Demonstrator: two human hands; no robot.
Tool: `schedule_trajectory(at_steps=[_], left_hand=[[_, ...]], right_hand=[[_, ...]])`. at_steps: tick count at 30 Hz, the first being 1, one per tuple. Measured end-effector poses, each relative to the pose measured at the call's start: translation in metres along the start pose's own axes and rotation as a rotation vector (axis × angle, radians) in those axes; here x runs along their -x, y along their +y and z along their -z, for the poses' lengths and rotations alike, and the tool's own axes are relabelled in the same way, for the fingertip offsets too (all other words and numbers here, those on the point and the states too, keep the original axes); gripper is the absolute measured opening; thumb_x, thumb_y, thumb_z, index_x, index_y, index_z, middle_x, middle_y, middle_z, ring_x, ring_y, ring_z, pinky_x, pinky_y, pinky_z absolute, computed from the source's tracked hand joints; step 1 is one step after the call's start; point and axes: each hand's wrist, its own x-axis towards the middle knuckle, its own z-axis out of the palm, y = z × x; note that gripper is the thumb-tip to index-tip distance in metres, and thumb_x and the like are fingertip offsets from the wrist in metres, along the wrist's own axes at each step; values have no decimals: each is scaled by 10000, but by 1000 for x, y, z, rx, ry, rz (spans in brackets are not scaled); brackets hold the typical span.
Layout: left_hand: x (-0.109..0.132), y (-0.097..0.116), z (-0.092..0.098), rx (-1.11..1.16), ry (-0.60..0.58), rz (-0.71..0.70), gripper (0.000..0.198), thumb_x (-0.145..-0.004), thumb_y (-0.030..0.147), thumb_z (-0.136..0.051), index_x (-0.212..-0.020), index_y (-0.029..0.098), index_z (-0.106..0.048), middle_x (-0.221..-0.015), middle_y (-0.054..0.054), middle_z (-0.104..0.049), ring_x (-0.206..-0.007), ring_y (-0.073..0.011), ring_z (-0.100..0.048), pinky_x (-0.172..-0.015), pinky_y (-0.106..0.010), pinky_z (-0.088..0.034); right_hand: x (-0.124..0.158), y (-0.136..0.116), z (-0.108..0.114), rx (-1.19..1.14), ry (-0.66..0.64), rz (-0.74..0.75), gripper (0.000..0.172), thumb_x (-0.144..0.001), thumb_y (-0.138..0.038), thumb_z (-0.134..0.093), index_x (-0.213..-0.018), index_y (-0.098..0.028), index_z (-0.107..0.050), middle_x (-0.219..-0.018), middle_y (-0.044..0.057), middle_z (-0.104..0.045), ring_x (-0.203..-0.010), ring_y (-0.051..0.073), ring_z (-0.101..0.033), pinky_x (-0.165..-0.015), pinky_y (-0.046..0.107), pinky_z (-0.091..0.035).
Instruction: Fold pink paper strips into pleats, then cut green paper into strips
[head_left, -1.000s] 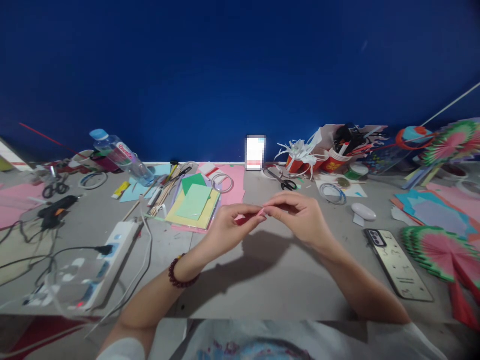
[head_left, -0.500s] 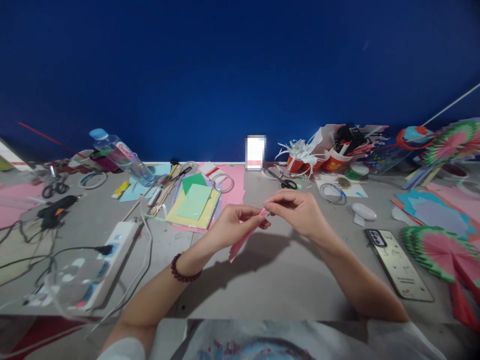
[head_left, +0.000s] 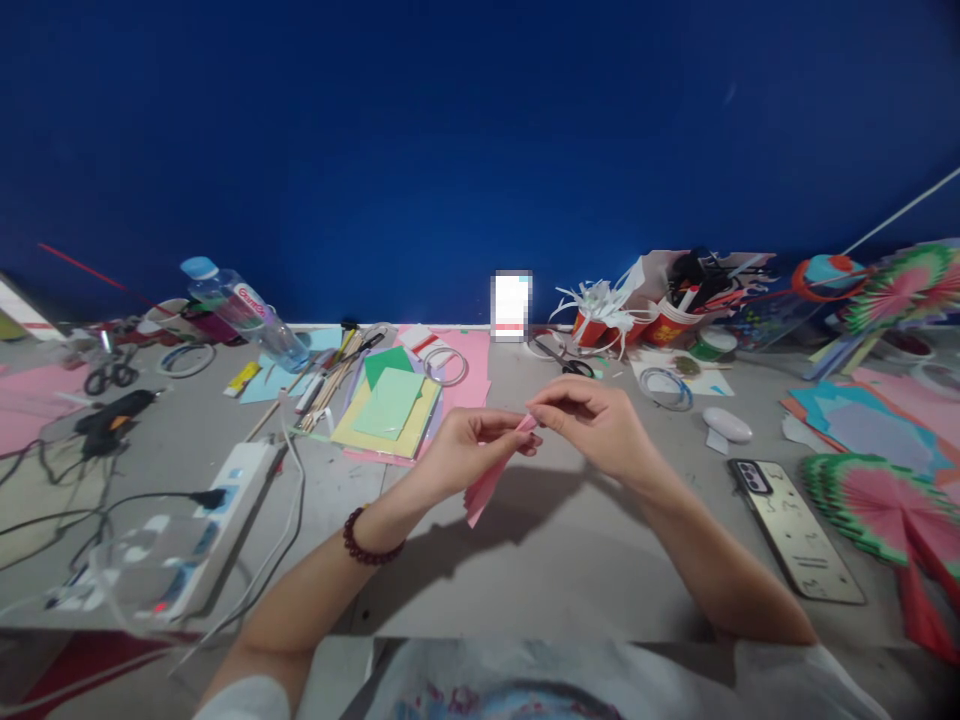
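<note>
Between my two hands is a pleated strip of pink paper [head_left: 486, 492], held above the grey table. My left hand [head_left: 472, 445] is closed on it, thumb and fingers pinching near its upper end. Its lower end hangs below the left hand and fans out a little. My right hand [head_left: 589, 415] pinches the paper's upper tip with thumb and forefinger, and the fingertips of both hands are close together. Part of the paper is hidden behind the left fingers.
Left are a power strip [head_left: 225, 530], a glue gun [head_left: 112, 422], scissors [head_left: 111, 376] and a bottle [head_left: 251, 315]. Coloured paper sheets [head_left: 390, 402] lie ahead. Right are red cups [head_left: 670, 325], black-handled scissors [head_left: 577, 368], a phone [head_left: 799, 535] and a pleated paper fan [head_left: 881, 500].
The paper's lower end has turned slightly to the right and shows more of its pleats. Both hands keep nearly the same place and still pinch it.
</note>
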Motion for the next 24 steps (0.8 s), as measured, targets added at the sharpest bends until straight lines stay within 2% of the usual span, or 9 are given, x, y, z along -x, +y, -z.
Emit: schedule_trajectory(at_steps=[2, 6, 12, 20, 24], left_hand=[[0, 0, 1, -14, 4, -14, 372, -782, 452, -696, -950, 122, -740, -853, -108, -765, -799, -202, -729, -763, -303, -588], [0, 1, 1, -68, 12, -15, 348, -786, 448, -692, -916, 131, -751, -809, -96, -764, -753, -191, -726, -720, -279, -581], [-1, -2, -1, -58, 1, -16, 344, -780, 423, -704, -981, 146, -743, -840, -92, -768, -801, -206, -734, -761, -299, -590], [-2, -3, 0, -33, -29, 12, 345, -809, 426, -676, -984, 135, -740, -835, -98, -768, -821, -207, -735, -777, -308, -592], [-4, -5, 0, 29, -42, 33, 390, -766, 454, -711, -978, 128, -741, -808, -99, -767, -834, -224, -735, -812, -336, -586]], right_hand=[[1, -1, 2, 8, -42, -19, 130, -803, -317, -685, -851, -202, -721, -837, 49, -694, -768, 171, -652, -689, 302, -537], [1, -1, 6, 37, -88, -57, 272, -749, -349, -740, -980, -206, -714, -917, 68, -703, -800, 185, -659, -721, 323, -551], [-1, 3, 6, 28, -87, -117, 105, -783, -296, -691, -787, -193, -712, -800, 41, -715, -751, 172, -663, -701, 302, -536], [0, 2, 2, 23, -84, -108, 82, -800, -269, -659, -790, -190, -677, -763, 21, -702, -714, 152, -648, -672, 282, -521], [3, 1, -1, 53, -27, -53, 86, -807, -276, -652, -814, -194, -674, -778, 31, -699, -733, 163, -643, -689, 299, -517]])
